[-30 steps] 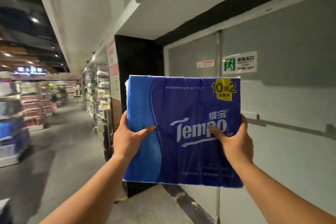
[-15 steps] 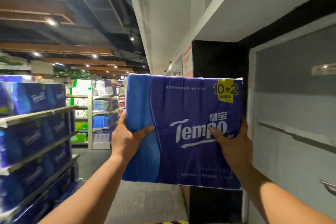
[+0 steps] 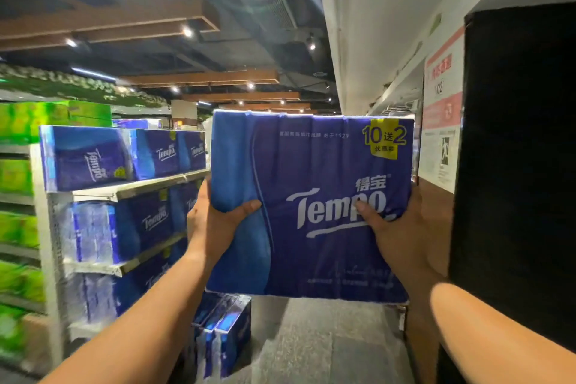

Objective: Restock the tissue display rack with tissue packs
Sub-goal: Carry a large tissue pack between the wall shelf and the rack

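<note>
In the head view, a large blue tissue pack (image 3: 311,206) is being held up in the air in front of the person, between the two hands. The left hand (image 3: 215,218) is gripping the left edge of the pack: its thumb is lying across the front face and the other fingers are going behind the pack, where they are hidden. The right hand (image 3: 402,227) is gripping the right edge in the same way, with the thumb pressing on the front near the last letters of the brand name and the fingers wrapping around the side. Both hands are closed on the pack, and both forearms are reaching up from the bottom of the picture.

The front of the pack is showing the word "Tempo" in big white letters, with Chinese characters above its end. A yellow label at the top right corner is reading "10" and "2" with a character between them. A thin white line near the top ends with "1929".

To the left, the display rack (image 3: 50,246) is carrying more blue packs (image 3: 156,153) with the same "Tempo" name on several shelves. Green packs (image 3: 18,178) are standing further left, blurred. More blue packs (image 3: 227,337) are standing on the floor (image 3: 311,337) below the held pack. On the right, a wall sign (image 3: 441,109) is showing "102".
</note>
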Demonstrator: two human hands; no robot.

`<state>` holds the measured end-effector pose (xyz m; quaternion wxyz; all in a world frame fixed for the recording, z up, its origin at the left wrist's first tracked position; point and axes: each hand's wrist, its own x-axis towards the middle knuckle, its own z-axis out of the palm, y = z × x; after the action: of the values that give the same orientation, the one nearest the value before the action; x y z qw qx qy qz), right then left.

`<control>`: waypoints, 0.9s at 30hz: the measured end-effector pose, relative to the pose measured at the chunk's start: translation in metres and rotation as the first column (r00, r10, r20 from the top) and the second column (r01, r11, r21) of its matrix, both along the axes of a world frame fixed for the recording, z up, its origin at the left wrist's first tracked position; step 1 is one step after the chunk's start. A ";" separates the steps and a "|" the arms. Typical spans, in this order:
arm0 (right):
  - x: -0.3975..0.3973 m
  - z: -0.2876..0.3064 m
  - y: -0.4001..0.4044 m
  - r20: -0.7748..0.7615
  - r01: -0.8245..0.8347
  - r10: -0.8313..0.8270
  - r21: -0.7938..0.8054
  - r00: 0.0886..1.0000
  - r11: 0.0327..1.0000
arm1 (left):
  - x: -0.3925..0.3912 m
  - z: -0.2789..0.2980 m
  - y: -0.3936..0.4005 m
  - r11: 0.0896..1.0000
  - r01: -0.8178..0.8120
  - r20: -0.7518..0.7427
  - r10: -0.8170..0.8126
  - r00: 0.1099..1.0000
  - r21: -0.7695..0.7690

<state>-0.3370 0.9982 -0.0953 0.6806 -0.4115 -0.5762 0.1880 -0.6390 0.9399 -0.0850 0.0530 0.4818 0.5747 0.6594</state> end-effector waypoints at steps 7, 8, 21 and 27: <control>-0.098 0.002 0.138 -0.009 -0.050 0.050 -0.028 0.999 0.998 | -0.092 0.007 0.117 0.998 -0.056 0.002 0.056 0.998 0.030; -0.113 0.002 0.159 0.003 -0.056 0.056 -0.040 0.998 0.998 | -0.105 0.006 0.133 0.997 -0.066 0.005 0.066 0.998 0.037; -0.343 0.011 0.448 -0.003 -0.306 0.306 -0.040 0.952 0.951 | -0.297 0.006 0.341 0.939 -0.335 0.093 0.328 0.940 0.081; -0.484 0.017 0.548 0.029 -0.470 0.471 -0.021 0.882 0.882 | -0.396 0.014 0.386 0.861 -0.495 0.105 0.485 0.868 0.117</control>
<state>-0.8213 1.5464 -0.0783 0.6023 -0.2672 -0.6687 0.3444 -1.0353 1.3262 -0.0709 -0.1296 0.2984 0.6283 0.7067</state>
